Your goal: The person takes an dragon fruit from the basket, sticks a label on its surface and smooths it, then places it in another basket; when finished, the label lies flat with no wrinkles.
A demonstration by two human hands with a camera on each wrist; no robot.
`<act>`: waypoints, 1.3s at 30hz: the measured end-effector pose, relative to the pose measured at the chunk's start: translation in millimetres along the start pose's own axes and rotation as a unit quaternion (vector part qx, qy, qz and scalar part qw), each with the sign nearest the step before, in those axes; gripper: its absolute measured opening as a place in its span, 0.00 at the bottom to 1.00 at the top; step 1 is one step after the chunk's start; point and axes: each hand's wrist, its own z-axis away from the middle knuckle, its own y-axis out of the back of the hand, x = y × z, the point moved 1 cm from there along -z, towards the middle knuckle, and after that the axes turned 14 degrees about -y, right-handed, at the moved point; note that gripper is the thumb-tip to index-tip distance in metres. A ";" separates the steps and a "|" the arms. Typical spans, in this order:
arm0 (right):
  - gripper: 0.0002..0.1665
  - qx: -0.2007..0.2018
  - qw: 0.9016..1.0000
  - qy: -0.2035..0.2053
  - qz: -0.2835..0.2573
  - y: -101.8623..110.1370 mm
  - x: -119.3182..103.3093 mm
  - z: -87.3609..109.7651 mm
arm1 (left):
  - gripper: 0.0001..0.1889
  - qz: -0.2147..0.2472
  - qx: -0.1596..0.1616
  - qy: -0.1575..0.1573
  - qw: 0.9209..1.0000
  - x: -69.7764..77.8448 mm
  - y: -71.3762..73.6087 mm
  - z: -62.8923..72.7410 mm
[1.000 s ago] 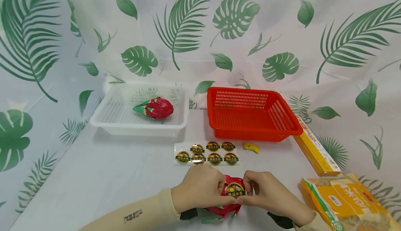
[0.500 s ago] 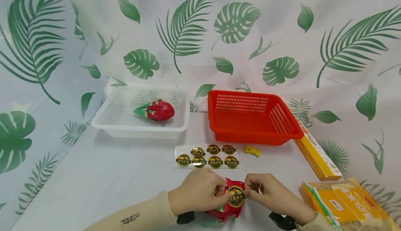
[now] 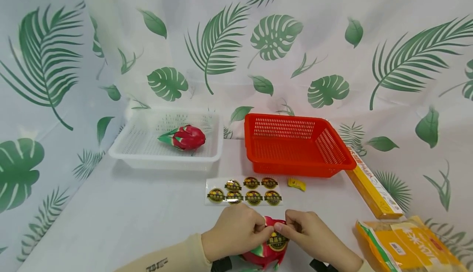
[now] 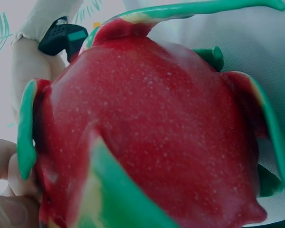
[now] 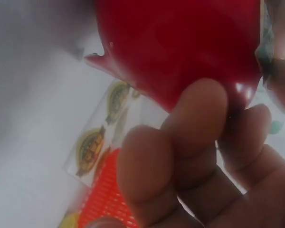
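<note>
A red dragon fruit [image 3: 261,256] with green-tipped scales sits at the front of the table between both hands and fills most of the left wrist view. On its upper face is a round black-and-gold sticker [image 3: 278,243]. My left hand [image 3: 236,233] grips the fruit's left side, its thumb reaching the sticker's left edge. From the right, my right hand [image 3: 314,237] holds the fruit, its thumb pressing at the sticker's top. In the right wrist view, curled fingertips [image 5: 199,107] rest against the fruit's red skin. Behind the hands lies a clear sheet of similar stickers [image 3: 244,191].
A white basket [image 3: 166,163] at the back left holds another dragon fruit [image 3: 190,137]. Beside it stands a red basket [image 3: 292,169], with a small yellow packet [image 3: 297,184] in front. A long pasta box [image 3: 375,192] and an orange bag [image 3: 414,243] lie at the right.
The right thumb has moved from the sticker's right edge up to its top, and the sticker lies flatter on the fruit. The head view has tilted slightly up.
</note>
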 end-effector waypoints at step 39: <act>0.36 0.115 0.919 -0.167 -0.337 39.1 68.1 -74.0 | 0.43 -0.068 -0.150 0.015 0.986 10.6 13.4 -3.7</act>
